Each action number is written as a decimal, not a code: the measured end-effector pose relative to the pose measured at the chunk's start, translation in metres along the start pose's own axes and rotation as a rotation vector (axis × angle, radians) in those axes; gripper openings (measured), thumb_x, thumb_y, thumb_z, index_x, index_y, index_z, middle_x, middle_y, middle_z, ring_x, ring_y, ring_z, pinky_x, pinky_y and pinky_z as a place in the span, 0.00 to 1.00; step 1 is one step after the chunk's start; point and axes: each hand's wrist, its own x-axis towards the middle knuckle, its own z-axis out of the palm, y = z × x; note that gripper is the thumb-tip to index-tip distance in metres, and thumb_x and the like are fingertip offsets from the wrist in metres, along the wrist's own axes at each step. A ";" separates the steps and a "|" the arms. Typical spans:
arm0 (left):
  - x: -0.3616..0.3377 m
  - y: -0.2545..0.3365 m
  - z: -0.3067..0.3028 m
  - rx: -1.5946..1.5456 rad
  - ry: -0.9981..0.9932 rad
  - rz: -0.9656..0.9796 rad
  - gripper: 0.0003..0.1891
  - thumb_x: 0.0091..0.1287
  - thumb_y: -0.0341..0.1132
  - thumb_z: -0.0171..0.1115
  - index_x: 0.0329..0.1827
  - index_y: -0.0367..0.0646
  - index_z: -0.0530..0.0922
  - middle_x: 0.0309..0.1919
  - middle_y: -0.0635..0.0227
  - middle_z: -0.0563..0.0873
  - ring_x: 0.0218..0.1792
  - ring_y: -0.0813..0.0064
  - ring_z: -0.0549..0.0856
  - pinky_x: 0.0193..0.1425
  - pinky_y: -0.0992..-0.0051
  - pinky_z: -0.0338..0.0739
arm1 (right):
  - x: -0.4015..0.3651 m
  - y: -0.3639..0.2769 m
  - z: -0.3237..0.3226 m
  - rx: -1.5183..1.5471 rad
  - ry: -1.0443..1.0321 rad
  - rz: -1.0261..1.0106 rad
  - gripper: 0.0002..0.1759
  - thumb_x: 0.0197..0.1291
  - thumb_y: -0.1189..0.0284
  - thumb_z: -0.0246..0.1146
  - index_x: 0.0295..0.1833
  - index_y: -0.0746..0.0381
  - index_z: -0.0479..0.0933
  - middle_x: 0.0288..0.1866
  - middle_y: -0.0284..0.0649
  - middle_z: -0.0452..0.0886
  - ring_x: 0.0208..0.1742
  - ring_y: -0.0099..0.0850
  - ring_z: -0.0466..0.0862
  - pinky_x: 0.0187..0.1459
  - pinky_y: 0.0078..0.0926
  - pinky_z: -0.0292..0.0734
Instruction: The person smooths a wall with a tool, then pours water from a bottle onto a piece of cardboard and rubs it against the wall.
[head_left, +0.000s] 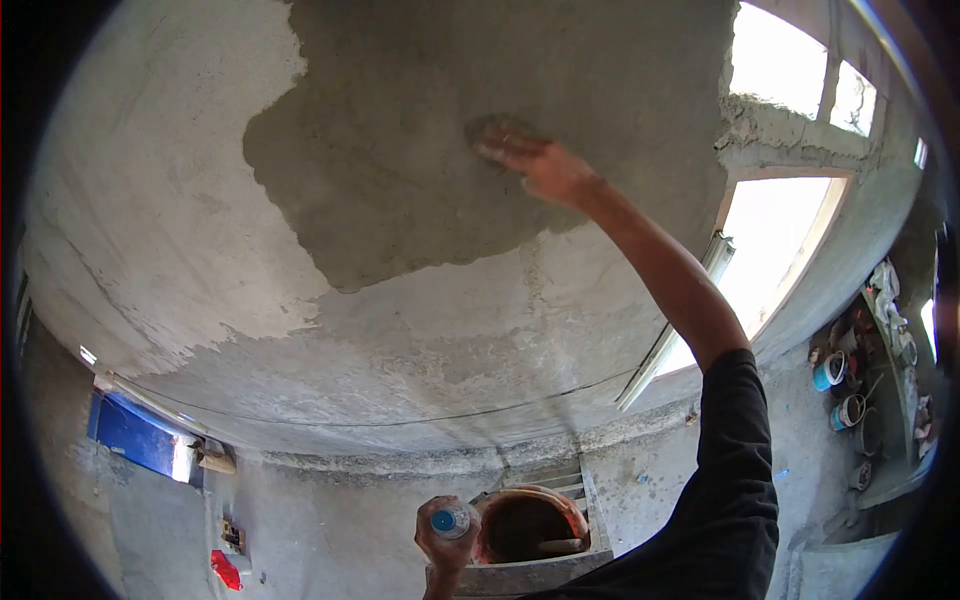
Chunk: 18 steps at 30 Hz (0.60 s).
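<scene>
My right hand [535, 160] reaches up to the darker, damp-looking plaster patch [400, 170] on the wall. Its fingers are blurred over a dark pad-like thing [490, 130], held flat at the plaster. Lower down, my left hand [445, 545] is wrapped round a clear bottle with a blue cap [447, 520], seen from above. Just right of the bottle sits a round tub [580, 515] with dark contents and a tool handle [560, 546] lying in it.
The tub rests on a slatted wooden stand [597, 510]. At right are a bright window opening [770, 240], a long metal bar [650, 360], and buckets [829, 371] on the floor. A blue panel [135, 432] and a red item [226, 569] are at lower left.
</scene>
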 end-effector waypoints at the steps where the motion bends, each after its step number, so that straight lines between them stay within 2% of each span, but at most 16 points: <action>1: 0.001 0.001 -0.001 0.042 -0.016 0.038 0.25 0.45 0.30 0.74 0.46 0.38 0.73 0.39 0.57 0.82 0.43 0.63 0.84 0.51 0.64 0.78 | 0.003 0.005 -0.012 0.071 0.147 0.095 0.46 0.48 0.83 0.59 0.75 0.43 0.57 0.76 0.40 0.58 0.72 0.39 0.65 0.69 0.39 0.68; 4: 0.000 -0.001 -0.002 -0.016 0.013 0.028 0.24 0.45 0.30 0.73 0.46 0.37 0.74 0.39 0.57 0.83 0.43 0.63 0.83 0.52 0.64 0.77 | 0.021 0.051 -0.050 0.183 0.675 0.367 0.44 0.47 0.84 0.58 0.73 0.45 0.61 0.74 0.41 0.63 0.73 0.40 0.65 0.68 0.38 0.68; 6: -0.002 -0.003 -0.002 -0.015 0.026 0.017 0.24 0.46 0.30 0.73 0.46 0.37 0.74 0.39 0.57 0.83 0.43 0.63 0.83 0.52 0.64 0.77 | 0.037 0.046 -0.089 0.276 0.885 0.571 0.37 0.47 0.89 0.50 0.69 0.64 0.65 0.69 0.55 0.67 0.71 0.47 0.66 0.72 0.37 0.58; 7: -0.003 -0.003 -0.002 -0.018 0.039 0.006 0.23 0.46 0.30 0.73 0.45 0.37 0.74 0.40 0.58 0.83 0.43 0.63 0.83 0.52 0.64 0.77 | 0.039 0.051 -0.077 0.279 0.884 0.569 0.37 0.47 0.89 0.50 0.69 0.64 0.65 0.69 0.55 0.67 0.71 0.47 0.66 0.72 0.37 0.58; 9: -0.001 -0.002 -0.003 0.003 0.042 -0.002 0.23 0.46 0.30 0.73 0.45 0.38 0.74 0.40 0.58 0.83 0.43 0.63 0.83 0.52 0.65 0.77 | 0.034 0.063 -0.028 0.036 0.822 0.427 0.43 0.48 0.84 0.57 0.73 0.47 0.62 0.74 0.39 0.63 0.73 0.40 0.64 0.68 0.37 0.68; 11: -0.003 0.000 -0.005 0.013 0.039 -0.019 0.23 0.46 0.30 0.73 0.45 0.38 0.74 0.40 0.58 0.83 0.43 0.63 0.83 0.52 0.65 0.77 | 0.010 0.047 0.020 0.027 0.462 0.093 0.43 0.49 0.84 0.56 0.73 0.46 0.62 0.74 0.37 0.63 0.73 0.42 0.63 0.68 0.36 0.69; 13: -0.003 0.000 -0.006 -0.019 0.041 -0.043 0.23 0.46 0.30 0.73 0.45 0.38 0.74 0.40 0.58 0.82 0.43 0.64 0.83 0.52 0.65 0.78 | -0.018 0.000 0.042 -0.134 0.053 -0.177 0.44 0.48 0.85 0.56 0.73 0.46 0.61 0.75 0.35 0.62 0.74 0.40 0.62 0.67 0.35 0.70; 14: -0.003 0.000 -0.006 -0.023 0.040 -0.042 0.23 0.46 0.30 0.73 0.45 0.38 0.74 0.40 0.58 0.82 0.43 0.64 0.83 0.52 0.65 0.78 | -0.027 -0.011 0.039 -0.137 0.051 -0.177 0.44 0.48 0.85 0.56 0.73 0.46 0.61 0.75 0.35 0.62 0.74 0.40 0.62 0.67 0.35 0.70; 16: -0.003 0.000 -0.006 -0.020 0.032 -0.026 0.22 0.46 0.29 0.73 0.45 0.38 0.74 0.39 0.58 0.82 0.42 0.64 0.83 0.51 0.66 0.78 | -0.037 -0.027 0.028 0.106 0.014 -0.125 0.44 0.46 0.86 0.55 0.72 0.46 0.63 0.74 0.38 0.62 0.72 0.40 0.66 0.68 0.35 0.70; 18: -0.004 -0.002 -0.004 -0.037 0.035 -0.034 0.22 0.46 0.29 0.73 0.45 0.38 0.74 0.39 0.58 0.82 0.41 0.65 0.84 0.51 0.66 0.78 | -0.021 -0.006 -0.006 0.225 0.252 0.099 0.37 0.45 0.85 0.55 0.66 0.53 0.71 0.68 0.45 0.71 0.65 0.42 0.75 0.65 0.36 0.72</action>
